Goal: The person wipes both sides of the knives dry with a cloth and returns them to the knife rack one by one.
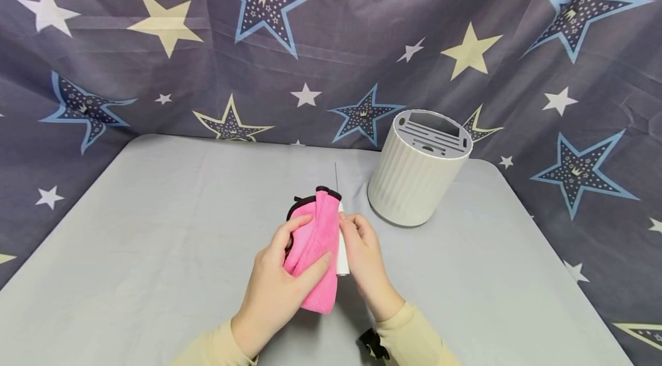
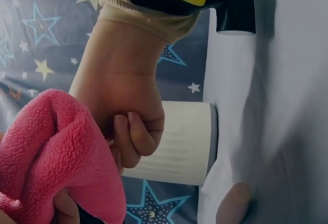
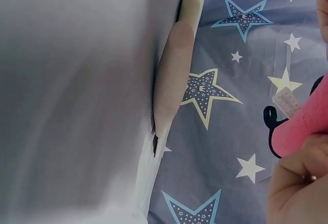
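In the head view, my left hand (image 1: 276, 280) grips a folded pink cloth (image 1: 323, 245) with black edging, thumb across its front. Against the cloth's right side stands a white-handled knife (image 1: 343, 254); what looks like its thin blade points up and away, seen edge-on. My right hand (image 1: 364, 257) pinches the handle beside the cloth. The left wrist view has the right hand (image 2: 130, 131) with curled fingers, close to the fluffy cloth (image 2: 61, 152); the knife is hidden there. A hanging loop and a label (image 3: 287, 102) show on the cloth in the right wrist view.
A ribbed white knife block (image 1: 419, 173) with a slotted grey top stands at the back right of the grey-covered table (image 1: 155, 228). Behind it hangs a dark star-patterned curtain (image 1: 310, 67). A black camera mount (image 1: 373, 344) sits at the right wrist.
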Tool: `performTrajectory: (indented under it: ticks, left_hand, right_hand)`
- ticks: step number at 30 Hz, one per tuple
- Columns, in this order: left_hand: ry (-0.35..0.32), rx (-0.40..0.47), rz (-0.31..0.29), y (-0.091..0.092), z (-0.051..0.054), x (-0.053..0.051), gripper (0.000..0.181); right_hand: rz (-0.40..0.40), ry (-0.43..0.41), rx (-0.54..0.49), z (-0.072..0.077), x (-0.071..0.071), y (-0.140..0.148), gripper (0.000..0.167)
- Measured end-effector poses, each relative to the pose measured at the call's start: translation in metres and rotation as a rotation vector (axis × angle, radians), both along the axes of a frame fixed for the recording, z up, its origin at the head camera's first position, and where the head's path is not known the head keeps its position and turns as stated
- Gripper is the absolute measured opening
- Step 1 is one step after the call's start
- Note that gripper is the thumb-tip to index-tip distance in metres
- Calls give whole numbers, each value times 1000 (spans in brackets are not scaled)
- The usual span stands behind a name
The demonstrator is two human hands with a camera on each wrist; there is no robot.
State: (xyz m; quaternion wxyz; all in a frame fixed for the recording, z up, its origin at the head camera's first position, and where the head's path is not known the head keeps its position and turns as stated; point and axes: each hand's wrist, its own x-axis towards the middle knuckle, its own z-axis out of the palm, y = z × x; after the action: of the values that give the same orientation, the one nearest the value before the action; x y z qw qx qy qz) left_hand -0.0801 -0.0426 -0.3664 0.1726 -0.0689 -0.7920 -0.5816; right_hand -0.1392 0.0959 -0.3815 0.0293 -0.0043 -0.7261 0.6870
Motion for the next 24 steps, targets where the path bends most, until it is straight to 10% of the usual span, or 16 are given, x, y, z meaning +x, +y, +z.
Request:
performTrajectory:
  ticks: [24]
  left_hand:
    - [52, 33, 41, 1, -8, -6, 53]
  right_hand:
    - [15, -1, -13, 2, 11, -4, 30]
